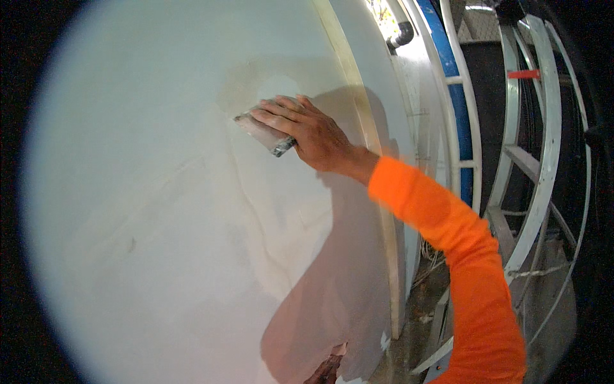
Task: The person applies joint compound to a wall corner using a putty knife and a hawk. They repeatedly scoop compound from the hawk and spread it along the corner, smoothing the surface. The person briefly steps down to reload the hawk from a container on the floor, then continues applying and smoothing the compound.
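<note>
My right hand (pixel 310 131), in an orange sleeve, is pressed on a large white panel (pixel 141 160). Its fingers lie over a flat, grey-white sanding block (pixel 270 136) with dark, worn ends, holding it against the surface. Around the block the panel has a beige, smoothed patch (pixel 240 83) and faint uneven streaks. At the lower edge, a dark brown shape (pixel 327 368) lies in my shadow; it may be part of my left hand, but its fingers cannot be made out.
A yellowish strip (pixel 348 64) runs down the panel's right side. Beyond it stand white rails with a blue band (pixel 457 115) and a metal ladder (pixel 543 147) with a red mark. A black pipe end (pixel 403 35) juts out at the top. Cables lie low by the panel's edge.
</note>
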